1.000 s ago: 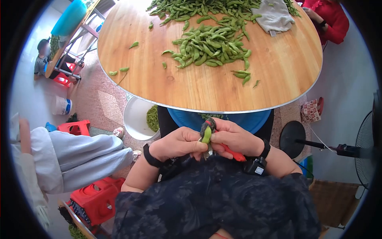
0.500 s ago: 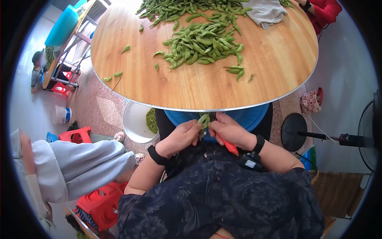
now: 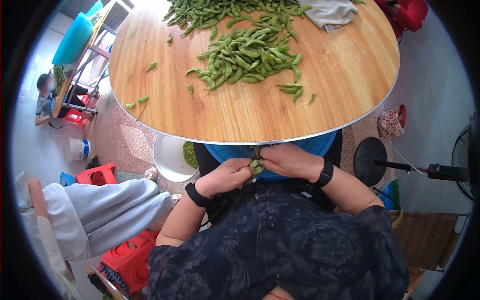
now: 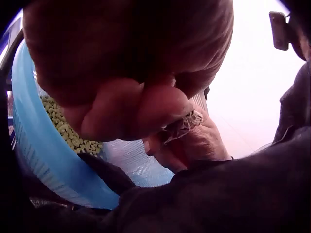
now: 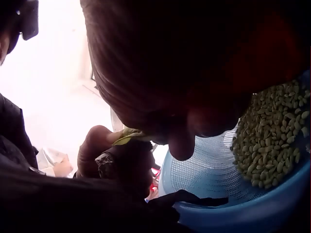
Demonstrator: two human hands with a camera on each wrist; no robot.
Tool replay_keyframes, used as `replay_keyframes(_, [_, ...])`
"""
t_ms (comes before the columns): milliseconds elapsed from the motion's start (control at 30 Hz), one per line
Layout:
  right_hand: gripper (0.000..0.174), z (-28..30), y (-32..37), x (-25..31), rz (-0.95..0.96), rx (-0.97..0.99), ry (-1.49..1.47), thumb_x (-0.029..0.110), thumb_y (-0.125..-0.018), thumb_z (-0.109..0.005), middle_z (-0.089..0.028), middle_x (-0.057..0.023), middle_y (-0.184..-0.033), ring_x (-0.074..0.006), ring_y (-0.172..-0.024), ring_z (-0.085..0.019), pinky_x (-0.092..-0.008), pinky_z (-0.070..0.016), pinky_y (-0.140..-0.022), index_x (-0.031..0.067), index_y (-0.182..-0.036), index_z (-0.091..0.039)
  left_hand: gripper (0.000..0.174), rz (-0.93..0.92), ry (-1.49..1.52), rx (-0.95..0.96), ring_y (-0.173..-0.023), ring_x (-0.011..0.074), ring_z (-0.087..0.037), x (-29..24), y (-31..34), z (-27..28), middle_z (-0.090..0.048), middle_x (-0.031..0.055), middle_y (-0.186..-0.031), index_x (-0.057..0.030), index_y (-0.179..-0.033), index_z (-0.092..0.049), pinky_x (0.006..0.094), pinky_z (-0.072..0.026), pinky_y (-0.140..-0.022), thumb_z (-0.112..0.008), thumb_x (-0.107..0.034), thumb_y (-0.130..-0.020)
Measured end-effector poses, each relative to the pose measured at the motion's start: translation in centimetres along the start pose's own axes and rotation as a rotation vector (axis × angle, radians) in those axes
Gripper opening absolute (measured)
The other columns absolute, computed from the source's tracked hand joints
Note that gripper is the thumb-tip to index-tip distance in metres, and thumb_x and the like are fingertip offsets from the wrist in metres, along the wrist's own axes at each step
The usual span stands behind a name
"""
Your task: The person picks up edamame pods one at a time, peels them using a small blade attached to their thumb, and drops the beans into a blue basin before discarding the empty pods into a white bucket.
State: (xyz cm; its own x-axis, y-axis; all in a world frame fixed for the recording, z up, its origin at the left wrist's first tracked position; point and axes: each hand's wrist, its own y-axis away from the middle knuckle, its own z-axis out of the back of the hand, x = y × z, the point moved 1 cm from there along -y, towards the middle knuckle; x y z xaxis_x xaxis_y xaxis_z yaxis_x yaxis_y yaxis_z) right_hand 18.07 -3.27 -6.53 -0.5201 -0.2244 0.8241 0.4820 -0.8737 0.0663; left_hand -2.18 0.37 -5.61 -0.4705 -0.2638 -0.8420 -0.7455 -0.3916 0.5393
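My left hand pinches a green soybean pod between thumb and fingers, in front of my body and just below the table edge. Close against it, the fingers of my right hand are curled at the pod's other side. A dim red patch shows in the right hand's palm in the right wrist view, where the red-handled tool of the earlier frames sits; its tip is hidden. Crumpled greyish wrapping covers a left fingertip. Under the hands, a blue mesh basket holds shelled green beans.
On the round wooden table lie heaped pods and a grey cloth. A white basin with green contents stands at left, near a person's light trousers. A fan stands at right.
The pod has turned between the hands, and the right hand has shifted slightly, so the red handle no longer shows in the head view. The head view has tilted a little.
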Motion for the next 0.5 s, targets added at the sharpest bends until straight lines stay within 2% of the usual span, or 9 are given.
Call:
replay_keyframes(100, [0.02, -0.9, 0.3, -1.9, 0.003, -0.047, -0.029, 0.02, -0.088, -0.055, -0.06, -0.0204, -0.075, -0.0398, -0.071, -0.061, -0.0453, -0.048, -0.064, 0.0002, -0.083, -0.056, 0.028, 0.024, 0.026, 0.015, -0.054, 0.0071, -0.047, 0.2, -0.2, 0.1, -0.048, -0.0015, -0.059, -0.004, -0.078, -0.054, 0.0227, -0.0369, -0.052, -0.043, -0.023, -0.095])
replay_keyframes(167, [0.019, -2.3, 0.7, -5.1, 0.0, -0.215, 0.466, 0.018, -0.087, -0.059, -0.06, -0.0193, -0.078, -0.0379, -0.074, -0.06, -0.0416, -0.0477, -0.064, -0.001, -0.085, -0.056, 0.029, 0.038, 0.0, 0.002, -0.054, 0.0066, -0.047, 0.1, -0.4, 0.1, -0.048, -0.002, -0.059, -0.0041, -0.077, -0.054, 0.0224, -0.0367, -0.051, -0.044, -0.023, -0.095])
replay_keyframes(233, [0.02, -1.6, 0.6, -3.2, -0.009, -0.278, 0.352, 0.018, -0.086, -0.059, -0.06, -0.0194, -0.079, -0.0378, -0.075, -0.06, -0.0416, -0.0477, -0.064, -0.0012, -0.086, -0.056, 0.029, 0.119, -0.043, -0.088, -0.054, 0.0066, -0.047, 0.4, -0.6, 0.3, -0.048, -0.0024, -0.057, -0.0037, -0.076, -0.054, 0.0225, -0.0365, -0.051, -0.045, -0.023, -0.095])
replay_keyframes(300, [0.02, -0.8, 0.6, -1.2, -0.023, -0.337, 0.234, 0.018, -0.086, -0.059, -0.06, -0.0194, -0.079, -0.0376, -0.075, -0.06, -0.0417, -0.0477, -0.064, -0.0015, -0.087, -0.056, 0.028, 0.122, -0.053, -0.1, -0.055, 0.0067, -0.047, 0.1, -0.7, 0.3, -0.049, -0.0022, -0.06, -0.0033, -0.076, -0.054, 0.0231, -0.0379, -0.051, -0.047, -0.023, -0.095])
replay_keyframes(367, [0.021, -0.4, 0.7, 0.0, -0.007, -0.2, 0.081, 0.019, -0.084, -0.058, -0.061, -0.0224, -0.081, -0.0403, -0.077, -0.06, -0.0456, -0.0486, -0.065, -0.0012, -0.087, -0.054, 0.028, 0.119, -0.068, -0.104, -0.056, 0.0067, -0.047, -0.3, -0.9, 0.0, -0.05, -0.0021, -0.063, -0.0029, -0.075, -0.053, 0.0237, -0.0393, -0.052, -0.048, -0.023, -0.094])
replay_keyframes(400, [0.021, -0.1, 0.7, 0.1, -0.01, -0.204, 0.082, 0.019, -0.084, -0.058, -0.061, -0.0224, -0.081, -0.0403, -0.077, -0.06, -0.0456, -0.0486, -0.065, -0.0012, -0.087, -0.054, 0.028, 0.078, -0.059, -0.102, -0.056, 0.0077, -0.047, -0.5, -1.0, -0.4, -0.049, -0.0009, -0.062, -0.0027, -0.074, -0.053, 0.0246, -0.0384, -0.052, -0.048, -0.021, -0.094])
replay_keyframes(467, [0.022, 0.2, 0.6, 0.1, -0.059, -0.086, -0.004, 0.02, -0.084, -0.058, -0.06, -0.0224, -0.079, -0.0403, -0.075, -0.06, -0.0454, -0.0481, -0.065, -0.0014, -0.086, -0.054, 0.028, 0.036, -0.05, -0.1, -0.055, 0.0086, -0.046, -0.5, -1.0, -0.6, -0.048, 0.0003, -0.06, -0.0024, -0.074, -0.053, 0.0255, -0.0375, -0.051, -0.048, -0.019, -0.095])
replay_keyframes(500, [0.022, 0.3, 0.6, 0.2, -0.058, -0.086, -0.004, 0.02, -0.084, -0.058, -0.06, -0.0224, -0.079, -0.0403, -0.075, -0.06, -0.0454, -0.0481, -0.065, -0.0014, -0.086, -0.054, 0.027, -0.104, -0.158, -0.105, -0.056, 0.0096, -0.046, -0.3, -1.0, -0.6, -0.048, 0.0014, -0.061, -0.0015, -0.075, -0.052, 0.027, -0.0379, -0.052, -0.047, -0.018, -0.095])
